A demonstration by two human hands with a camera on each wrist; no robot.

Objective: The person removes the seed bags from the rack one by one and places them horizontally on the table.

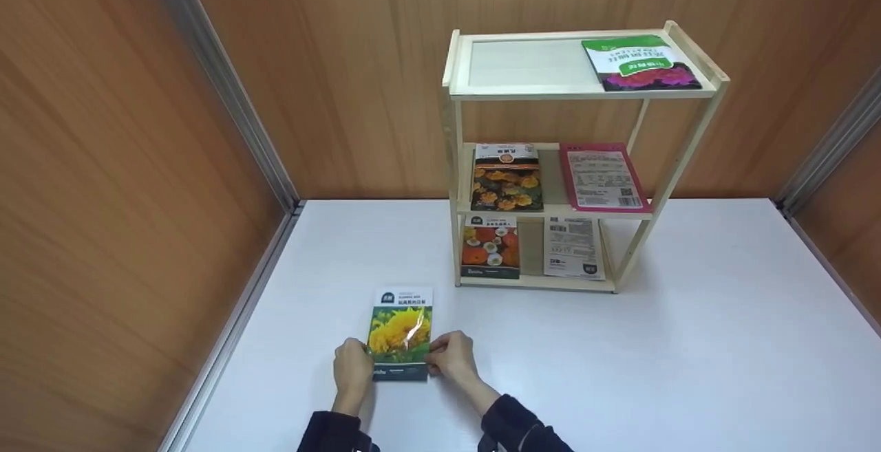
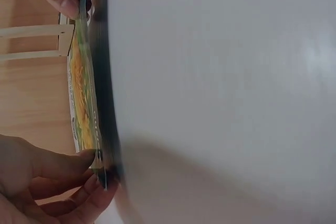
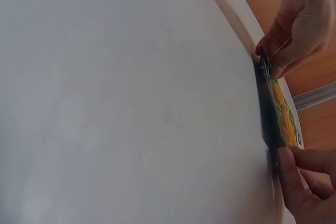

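A seed packet with yellow flowers [image 1: 400, 331] is held just over the white table, its dark green end toward me. My left hand [image 1: 353, 371] pinches its left edge near that end, thumb on top and fingers beneath. On the opposite edge my right hand [image 1: 453, 359] pinches it between thumb and fingers. In the left wrist view the packet [image 2: 83, 87] appears nearly edge-on, with a dark shadow under it. The right wrist view also shows the packet [image 3: 283, 111] between both hands.
A cream three-tier shelf [image 1: 585, 215] stands at the back right. Its top bears a green-and-white packet [image 1: 633, 56]; the middle, an orange-flower packet [image 1: 507, 180] and a pink-edged one [image 1: 604, 177]; the bottom, a red-orange flower packet [image 1: 490, 249] and a white one [image 1: 573, 249]. Wooden walls [image 1: 344, 80] surround the table.
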